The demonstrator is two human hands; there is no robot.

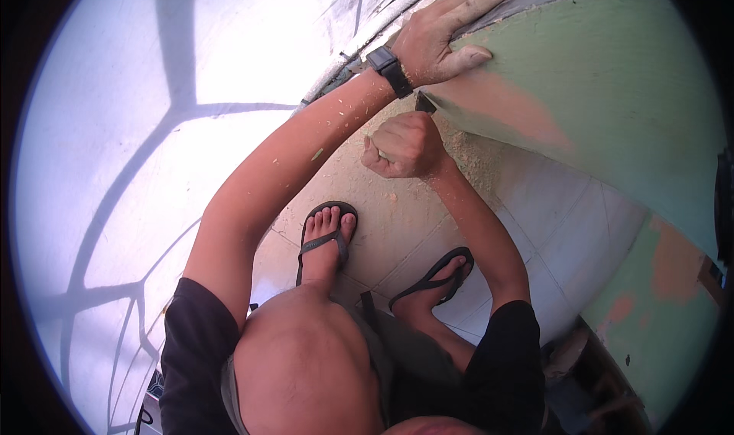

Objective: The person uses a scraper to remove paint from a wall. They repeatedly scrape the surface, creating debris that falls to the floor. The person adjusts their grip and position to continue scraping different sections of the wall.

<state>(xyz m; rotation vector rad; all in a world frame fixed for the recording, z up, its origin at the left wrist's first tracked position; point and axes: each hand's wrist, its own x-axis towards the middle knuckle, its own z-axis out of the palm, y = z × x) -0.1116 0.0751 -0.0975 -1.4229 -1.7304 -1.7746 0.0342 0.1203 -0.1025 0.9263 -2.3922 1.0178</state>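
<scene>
My left hand (444, 39), with a black watch (385, 68) on its wrist, rests with fingers spread on the upper edge of a large green-painted panel (602, 74). An orange-brown patch shows on the panel below the thumb. My right hand (404, 145) is closed in a fist just under the left wrist, beside the panel's near corner. From the top of that fist sticks the end of a dark, flat tool (425, 103); the rest is hidden in the hand, so its kind cannot be told. Pale shavings cling to both forearms.
Shavings and dust (470, 154) lie on the tiled floor (401, 228) below the panel. My feet in black flip-flops stand there. A bright white sheet (241, 51) with shadows across it is on the left. Another green surface with orange patches (648, 314) is at lower right.
</scene>
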